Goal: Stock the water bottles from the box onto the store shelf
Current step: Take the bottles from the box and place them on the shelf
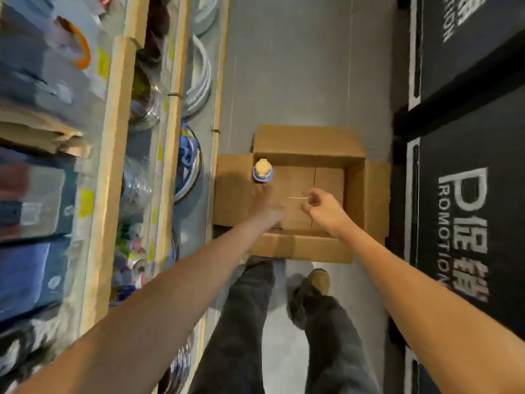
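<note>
Shelving point(113, 172) flanks the aisle on the left; open box point(355, 194) sits beside it for short carries, one water bottle point(263, 171) upright in its far-left corner. Left hand point(267, 204) reaches toward it, blurred, grip unclear; right hand point(321, 207) hangs loosely curled, seemingly empty

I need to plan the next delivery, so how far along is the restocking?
Nearly done, it seems: the box on the floor shows a bare cardboard bottom apart from one bottle. The left hand reaches toward it, blurred, grip unclear; the right hand hovers loosely curled. Shelving that bottle is left.
</note>
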The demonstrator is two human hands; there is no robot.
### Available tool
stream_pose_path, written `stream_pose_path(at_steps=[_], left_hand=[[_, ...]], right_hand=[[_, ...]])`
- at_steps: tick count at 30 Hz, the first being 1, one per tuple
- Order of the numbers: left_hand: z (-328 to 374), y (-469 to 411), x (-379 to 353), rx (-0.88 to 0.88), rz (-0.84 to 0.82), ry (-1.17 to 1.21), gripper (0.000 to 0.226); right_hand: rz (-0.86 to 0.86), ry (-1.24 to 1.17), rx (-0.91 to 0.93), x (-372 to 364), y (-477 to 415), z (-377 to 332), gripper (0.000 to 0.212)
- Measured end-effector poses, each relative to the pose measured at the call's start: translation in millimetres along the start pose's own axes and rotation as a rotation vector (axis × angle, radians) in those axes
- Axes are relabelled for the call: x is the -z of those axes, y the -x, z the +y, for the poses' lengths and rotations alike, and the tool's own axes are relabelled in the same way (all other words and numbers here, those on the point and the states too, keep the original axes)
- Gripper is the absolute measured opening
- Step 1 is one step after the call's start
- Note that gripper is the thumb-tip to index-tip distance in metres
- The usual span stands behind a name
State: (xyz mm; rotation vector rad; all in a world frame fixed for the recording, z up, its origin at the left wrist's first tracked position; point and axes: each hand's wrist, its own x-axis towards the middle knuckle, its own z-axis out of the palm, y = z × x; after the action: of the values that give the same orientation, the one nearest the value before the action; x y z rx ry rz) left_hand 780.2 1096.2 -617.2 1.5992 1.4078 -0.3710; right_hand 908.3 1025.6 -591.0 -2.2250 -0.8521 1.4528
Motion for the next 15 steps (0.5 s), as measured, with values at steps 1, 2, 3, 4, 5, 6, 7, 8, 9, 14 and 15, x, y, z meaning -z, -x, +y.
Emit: stream_pose_path(at_steps=[1, 2, 3, 4, 5, 6, 7, 8, 9, 14, 15], left_hand=[[-8.0, -20.4, -8.5, 0.022, 0.009, 0.027, 0.071], [-18.2, -50.1, -15.5, 0.036, 0.004, 0.042, 0.075], [-18.1, -53.2, -18.3, 0.038, 0.024, 0.073, 0.077], [-35.1, -93.3, -31.8, 0.052, 0.039, 0.106, 0.079], [-44.9, -113.8, -40.1, 0.061, 0.065, 0.137, 0.079], [-55.0, -131.1, -46.5, 0.059, 0.11, 0.155, 0.08], [-71.0, -164.1, -59.1, 0.068, 0.151, 0.147, 0.082], [-81.1, -188.8, -69.5, 0.061, 0.205, 0.12, 0.084], [-90.8, -219.4, -79.5, 0.036, 0.246, 0.068, 0.085], [-125.1, -343.1, -102.4, -0.161, 0.328, -0.224, 0.072], [-131.8, -362.2, -103.5, -0.186, 0.297, -0.29, 0.07]], right_hand=[[-0.011, -0.009, -0.021, -11.7, -18.5, 7.8, 0.034], [-0.028, -0.041, -0.057, -28.0, -47.0, 16.1, 0.035], [-0.035, -0.057, -0.072, -30.3, -50.2, 19.5, 0.036], [-0.043, -0.091, -0.099, -52.6, -86.4, 32.8, 0.036], [-0.032, -0.112, -0.12, -64.8, -105.9, 44.4, 0.034], [-0.018, -0.128, -0.128, -76.9, -121.1, 50.9, 0.032], [0.007, -0.132, -0.138, -99.0, -151.3, 69.6, 0.031], [0.052, -0.142, -0.155, -114.4, -170.5, 84.7, 0.03], [0.096, -0.157, -0.154, -131.3, -196.6, 102.0, 0.03], [0.196, -0.298, -0.189, -183.2, -282.7, 159.8, 0.035], [0.193, -0.319, -0.196, -189.6, -294.6, 169.5, 0.035]])
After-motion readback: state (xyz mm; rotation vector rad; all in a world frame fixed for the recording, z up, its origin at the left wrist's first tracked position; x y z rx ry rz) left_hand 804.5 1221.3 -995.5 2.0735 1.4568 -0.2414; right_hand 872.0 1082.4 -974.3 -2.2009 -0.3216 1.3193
